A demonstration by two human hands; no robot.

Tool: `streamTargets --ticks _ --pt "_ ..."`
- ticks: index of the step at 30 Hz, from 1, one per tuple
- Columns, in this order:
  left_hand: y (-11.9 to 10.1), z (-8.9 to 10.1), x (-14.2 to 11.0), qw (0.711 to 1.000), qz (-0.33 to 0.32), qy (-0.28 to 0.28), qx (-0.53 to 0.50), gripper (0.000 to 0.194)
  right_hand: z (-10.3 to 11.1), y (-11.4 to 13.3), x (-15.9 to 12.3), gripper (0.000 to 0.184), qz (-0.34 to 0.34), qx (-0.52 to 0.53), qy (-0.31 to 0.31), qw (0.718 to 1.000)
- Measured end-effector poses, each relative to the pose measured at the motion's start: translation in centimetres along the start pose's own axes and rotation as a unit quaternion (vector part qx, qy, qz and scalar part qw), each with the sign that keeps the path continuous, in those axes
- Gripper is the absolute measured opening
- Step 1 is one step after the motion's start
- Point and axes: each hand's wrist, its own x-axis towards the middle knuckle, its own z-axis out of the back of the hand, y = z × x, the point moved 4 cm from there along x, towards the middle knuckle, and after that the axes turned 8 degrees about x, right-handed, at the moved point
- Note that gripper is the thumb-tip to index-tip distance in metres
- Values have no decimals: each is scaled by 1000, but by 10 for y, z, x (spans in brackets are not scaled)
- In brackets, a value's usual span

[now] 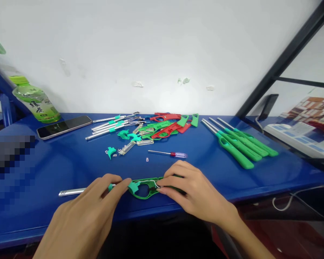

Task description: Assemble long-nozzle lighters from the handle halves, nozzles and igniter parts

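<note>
A green lighter casing half (pixel 143 196) lies at the table's front edge, its inside facing up. My left hand (pixel 94 201) is closed around its left end, where a silver metal tube (pixel 71 192) sticks out to the left. The left fingertips are beside a teal trigger piece (pixel 134 186) seated in the casing. My right hand (pixel 190 187) is closed over the right end, thumb and fingers pinching near a thin white wire (pixel 154 182). The right hand hides much of that end. A screwdriver (pixel 175 154) with a clear purple handle lies just beyond.
Several finished green lighters (pixel 237 153) lie at right. Behind are loose red casing halves (pixel 166 117), clear fuel tanks (pixel 128 148), teal triggers (pixel 111 151) and metal tubes with wires (pixel 105 134). A phone (pixel 64 127) and green drink bottle (pixel 36 100) are at left.
</note>
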Motion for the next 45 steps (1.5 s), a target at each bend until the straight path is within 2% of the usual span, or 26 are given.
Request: streamTargets --ticks 3,7,11,20,26,34,39,45 --pt "-3 -3 0 994 -67 11 84 47 0 0 0 20 0 0 2 1000" --pt "-8 -9 1 992 -87 45 73 46 0 -1 1 20 -1 0 1 1000" --pt "-17 -16 0 993 -77 69 57 50 0 0 2 19 0 5 2 1000" --pt "-23 -22 5 996 -49 69 26 47 -1 -2 0 18 -1 10 -1 1000" --pt "-27 -23 8 997 -49 60 19 43 -2 -1 1 17 0 10 -2 1000" --pt "-32 -19 15 998 -49 -19 -22 37 -1 -2 0 19 6 7 -1 1000" --pt "-35 -19 20 997 -31 -30 -62 30 -2 -2 0 18 10 5 -4 1000" --pt "-38 -18 22 998 -35 -34 -38 31 -2 -2 0 17 19 -1 -19 1000"
